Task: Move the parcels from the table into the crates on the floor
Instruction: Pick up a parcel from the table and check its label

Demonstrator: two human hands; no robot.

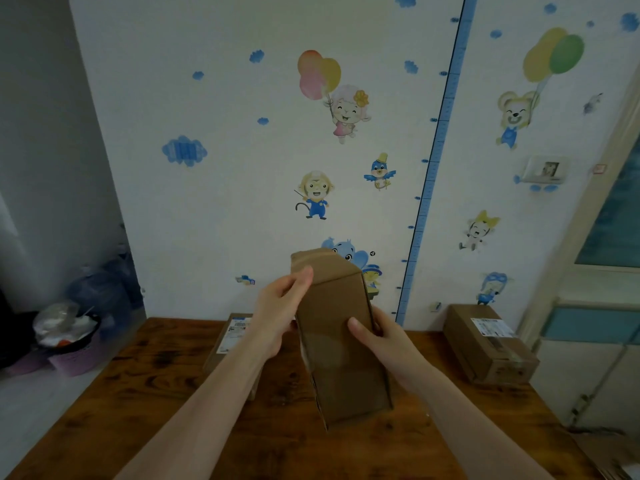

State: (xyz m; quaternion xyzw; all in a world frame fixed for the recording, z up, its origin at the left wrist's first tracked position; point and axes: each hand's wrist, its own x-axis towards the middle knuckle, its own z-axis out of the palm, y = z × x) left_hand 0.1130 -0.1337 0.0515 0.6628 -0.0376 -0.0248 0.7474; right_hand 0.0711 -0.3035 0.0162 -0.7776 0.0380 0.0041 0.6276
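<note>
A plain brown cardboard parcel (337, 341) is lifted above the wooden table (138, 393), standing on end and tilted. My left hand (280, 313) grips its left side near the top, thumb on the front face. My right hand (377, 336) grips its right edge, thumb on the front. A flat parcel with a white label (230, 336) lies on the table behind my left arm, partly hidden. Another brown parcel with a label (488, 344) lies at the table's right rear. No crate is in view.
The table stands against a wall with cartoon stickers and a blue height chart (433, 168). A purple bin with white rubbish (69, 341) sits on the floor to the left. A door or cabinet (595, 306) is at the right.
</note>
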